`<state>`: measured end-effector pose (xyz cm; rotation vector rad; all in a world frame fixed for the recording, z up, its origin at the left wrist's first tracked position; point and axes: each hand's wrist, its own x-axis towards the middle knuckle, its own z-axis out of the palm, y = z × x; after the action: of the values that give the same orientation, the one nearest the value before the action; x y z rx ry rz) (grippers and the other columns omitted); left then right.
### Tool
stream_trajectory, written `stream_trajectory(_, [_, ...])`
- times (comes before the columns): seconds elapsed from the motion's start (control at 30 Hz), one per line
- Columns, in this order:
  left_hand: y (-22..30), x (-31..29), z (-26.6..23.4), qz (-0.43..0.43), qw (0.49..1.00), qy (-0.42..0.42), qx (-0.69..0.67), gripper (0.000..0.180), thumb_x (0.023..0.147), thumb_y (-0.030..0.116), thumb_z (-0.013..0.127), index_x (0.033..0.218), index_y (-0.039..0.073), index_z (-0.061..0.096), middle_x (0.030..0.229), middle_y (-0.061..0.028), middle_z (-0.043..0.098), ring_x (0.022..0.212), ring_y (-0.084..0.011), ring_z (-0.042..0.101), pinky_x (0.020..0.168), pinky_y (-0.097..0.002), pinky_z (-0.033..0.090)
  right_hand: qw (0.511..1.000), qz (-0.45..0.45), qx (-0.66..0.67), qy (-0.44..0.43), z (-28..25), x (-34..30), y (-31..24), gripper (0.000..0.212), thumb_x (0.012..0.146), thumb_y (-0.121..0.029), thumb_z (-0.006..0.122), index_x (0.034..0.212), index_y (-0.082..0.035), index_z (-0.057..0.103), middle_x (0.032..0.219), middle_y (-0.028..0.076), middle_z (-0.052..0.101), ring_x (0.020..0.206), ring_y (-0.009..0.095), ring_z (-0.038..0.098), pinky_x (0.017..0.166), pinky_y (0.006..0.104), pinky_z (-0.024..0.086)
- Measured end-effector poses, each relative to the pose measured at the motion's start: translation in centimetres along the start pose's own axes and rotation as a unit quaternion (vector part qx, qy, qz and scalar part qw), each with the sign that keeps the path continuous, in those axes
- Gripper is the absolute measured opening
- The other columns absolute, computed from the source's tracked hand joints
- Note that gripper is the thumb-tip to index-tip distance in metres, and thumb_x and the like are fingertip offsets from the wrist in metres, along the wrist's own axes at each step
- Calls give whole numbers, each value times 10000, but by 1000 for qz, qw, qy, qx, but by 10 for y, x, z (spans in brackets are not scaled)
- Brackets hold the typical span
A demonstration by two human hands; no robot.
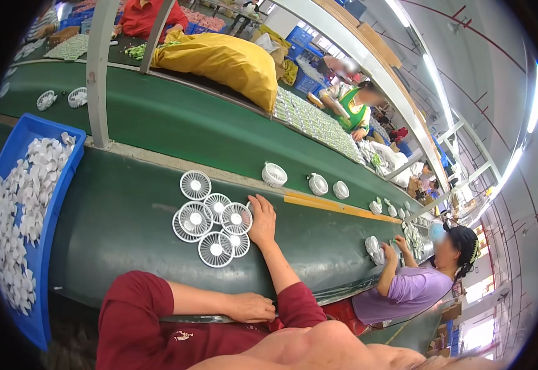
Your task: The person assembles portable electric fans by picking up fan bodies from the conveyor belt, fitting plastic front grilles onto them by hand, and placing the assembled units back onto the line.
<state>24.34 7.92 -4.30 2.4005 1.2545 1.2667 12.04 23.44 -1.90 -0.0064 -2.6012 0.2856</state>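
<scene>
A cluster of white round fan heads with slatted guards (196, 217) lies on the dark green work surface (121, 203), some stacked over others. My right hand (261, 221) reaches across to the cluster's right side. Its fingers are extended against the edge of the nearest fan head (236, 217), and its palm side is hidden. Closer to my body, my left hand (250, 307) lies low along the near edge of the surface. Its fingers look laid out with nothing visible in them, though their tips are partly hidden.
At the left stands a blue bin (65, 185) of small white parts. Beyond a ledge runs a green conveyor belt (158, 114) carrying more fan heads (274, 175). A white post (98, 74) rises at its edge. A co-worker in lilac (404, 290) handles fan parts at right.
</scene>
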Motion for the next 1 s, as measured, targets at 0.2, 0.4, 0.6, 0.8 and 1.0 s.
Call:
stream_trajectory(0.2, [-4, 1, 7, -17, 999, -2, -38, 141, 850, 172, 586, 900, 40, 576, 887, -116, 578, 885, -310, 571, 757, -429, 488, 1000, 18, 8, 10, -3, -6, 4, 552, 824, -361, 683, 1311, -137, 553, 1360, 125, 511, 1275, 332, 451, 1055, 454, 339])
stream_trajectory(0.4, [0, 2, -6, -57, 994, -63, -63, 119, 866, 146, 574, 892, 31, 594, 931, -137, 591, 928, -332, 571, 794, -443, 482, 999, 42, 13, 13, -4, -4, 1, 555, 807, -312, 712, 1307, -125, 556, 1368, 121, 507, 1277, 323, 452, 1049, 444, 348])
stream_trajectory(0.6, [-1, 3, -10, -54, 995, -66, -56, 125, 864, 161, 587, 899, 41, 594, 939, -124, 593, 948, -321, 562, 806, -443, 474, 997, 42, 37, 50, -3, -1, 4, 600, 777, -298, 758, 1302, -97, 548, 1342, 151, 528, 1235, 351, 482, 1024, 441, 384])
stream_trajectory(0.8, [9, 5, -13, -29, 996, -87, -17, 137, 888, 201, 589, 929, 71, 596, 927, -90, 598, 937, -278, 560, 773, -410, 466, 995, 57, 73, 46, 1, -4, 7, 621, 781, -373, 755, 1298, -91, 558, 1353, 159, 519, 1258, 350, 463, 1042, 446, 369])
stream_trajectory(1.0, [24, 14, 16, 32, 972, -208, 101, 222, 785, 246, 552, 912, 93, 652, 1000, -19, 630, 993, -221, 575, 789, -372, 438, 993, 63, 83, 49, 1, -6, 11, 636, 759, -376, 768, 1294, -106, 557, 1355, 148, 518, 1259, 347, 458, 1042, 456, 365])
